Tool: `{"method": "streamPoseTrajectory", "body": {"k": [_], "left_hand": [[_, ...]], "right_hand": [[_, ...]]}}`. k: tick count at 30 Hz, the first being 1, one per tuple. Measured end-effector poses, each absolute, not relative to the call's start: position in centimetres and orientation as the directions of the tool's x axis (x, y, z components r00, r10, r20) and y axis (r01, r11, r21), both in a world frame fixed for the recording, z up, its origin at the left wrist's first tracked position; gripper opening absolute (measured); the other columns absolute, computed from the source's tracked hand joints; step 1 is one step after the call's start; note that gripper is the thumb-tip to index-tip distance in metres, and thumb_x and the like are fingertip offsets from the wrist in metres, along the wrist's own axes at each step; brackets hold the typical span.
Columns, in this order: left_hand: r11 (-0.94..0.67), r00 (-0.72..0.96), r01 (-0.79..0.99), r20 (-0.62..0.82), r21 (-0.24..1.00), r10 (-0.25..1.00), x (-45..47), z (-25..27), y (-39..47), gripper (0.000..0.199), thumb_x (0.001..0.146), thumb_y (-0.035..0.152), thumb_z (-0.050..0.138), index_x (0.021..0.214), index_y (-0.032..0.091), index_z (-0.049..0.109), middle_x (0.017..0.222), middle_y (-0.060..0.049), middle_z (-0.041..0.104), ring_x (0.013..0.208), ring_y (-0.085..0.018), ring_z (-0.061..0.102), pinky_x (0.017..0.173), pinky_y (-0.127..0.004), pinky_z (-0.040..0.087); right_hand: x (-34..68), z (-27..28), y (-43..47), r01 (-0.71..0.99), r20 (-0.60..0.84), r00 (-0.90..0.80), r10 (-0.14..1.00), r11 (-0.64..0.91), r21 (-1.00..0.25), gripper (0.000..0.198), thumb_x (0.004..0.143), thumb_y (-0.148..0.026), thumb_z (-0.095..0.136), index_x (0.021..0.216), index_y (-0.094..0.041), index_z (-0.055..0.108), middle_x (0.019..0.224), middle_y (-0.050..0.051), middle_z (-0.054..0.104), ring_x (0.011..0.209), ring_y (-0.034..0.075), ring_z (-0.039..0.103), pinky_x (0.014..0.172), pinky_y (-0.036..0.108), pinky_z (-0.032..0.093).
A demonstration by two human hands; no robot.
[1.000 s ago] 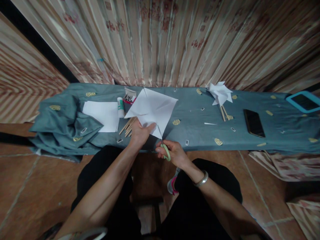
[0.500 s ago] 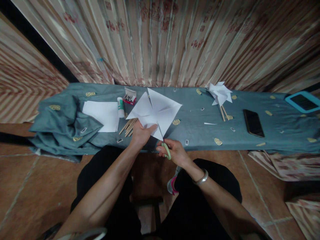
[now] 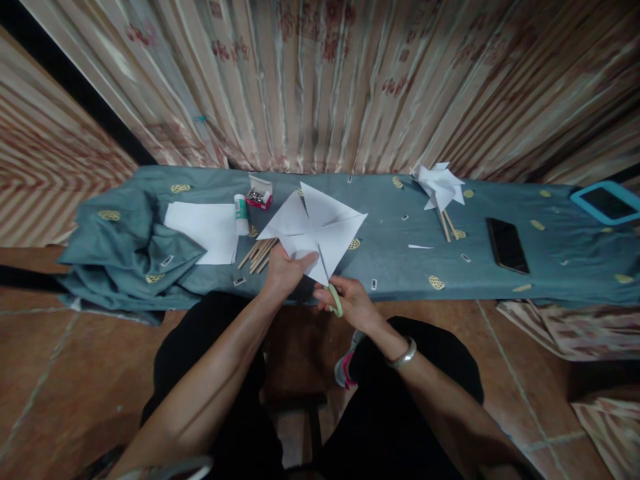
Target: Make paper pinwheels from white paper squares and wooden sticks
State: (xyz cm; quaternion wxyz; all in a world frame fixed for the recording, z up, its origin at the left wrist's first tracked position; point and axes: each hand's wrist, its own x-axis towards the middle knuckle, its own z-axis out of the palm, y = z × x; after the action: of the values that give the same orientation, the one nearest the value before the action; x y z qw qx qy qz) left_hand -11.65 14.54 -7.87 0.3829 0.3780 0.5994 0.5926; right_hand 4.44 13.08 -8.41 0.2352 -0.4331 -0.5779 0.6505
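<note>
A square sheet of white paper (image 3: pixel 334 223), slit inward from its corners, is held over the front of the cloth-covered bench. My left hand (image 3: pixel 287 270) pinches its lower left part, thumb on top and fingers beneath. My right hand (image 3: pixel 349 301) grips the green handles of a pair of scissors (image 3: pixel 335 301) at the paper's lower corner. The blades lie along the slit there and are mostly hidden by the paper. Just left of the sheet, several thin wooden sticks (image 3: pixel 257 256) rest on the cloth.
To the left are a paper stack (image 3: pixel 203 230), a glue stick (image 3: pixel 241 215) and a small open box of metal pins (image 3: pixel 259 193). On the right lie white paper pinwheels (image 3: pixel 440 187) on sticks, a phone (image 3: pixel 507 245), a blue-framed tablet (image 3: pixel 607 203) and a paper sliver (image 3: pixel 420 247). A curtain (image 3: pixel 320 87) hangs behind.
The paper has shifted slightly right and toward me, with my left hand moving along. My right hand and the scissors stay almost in the same place at the lower corner.
</note>
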Motion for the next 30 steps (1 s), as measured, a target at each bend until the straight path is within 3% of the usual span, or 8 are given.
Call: {"method": "streamPoseTrajectory", "body": {"k": [16, 30], "left_hand": [[0.019, -0.402, -0.032, -0.030, 0.999, 0.915, -11.46, -7.75, 14.37, 0.025, 0.053, 0.026, 0.074, 0.073, 0.014, 0.066, 0.069, 0.000, 0.066, 0.060, -0.013, 0.056, 0.057, -0.024, 0.047], [0.019, -0.403, -0.071, -0.046, 0.997, 0.914, -11.37, -7.76, 14.24, 0.026, 0.056, 0.025, 0.075, 0.077, 0.015, 0.066, 0.068, 0.001, 0.065, 0.062, -0.014, 0.059, 0.061, -0.026, 0.050]], "right_hand": [[4.58, -8.51, 13.23, 0.218, -0.285, -0.514, 0.809, -0.197, -0.956, 0.036, 0.072, -0.050, 0.072, 0.084, -0.016, 0.072, 0.056, -0.001, 0.064, 0.050, 0.010, 0.055, 0.048, 0.020, 0.040], [4.17, -8.26, 13.09, 0.141, -0.313, -0.499, 0.808, -0.281, -0.949, 0.036, 0.068, -0.049, 0.076, 0.079, -0.016, 0.070, 0.051, -0.002, 0.061, 0.047, 0.009, 0.053, 0.047, 0.020, 0.042]]}}
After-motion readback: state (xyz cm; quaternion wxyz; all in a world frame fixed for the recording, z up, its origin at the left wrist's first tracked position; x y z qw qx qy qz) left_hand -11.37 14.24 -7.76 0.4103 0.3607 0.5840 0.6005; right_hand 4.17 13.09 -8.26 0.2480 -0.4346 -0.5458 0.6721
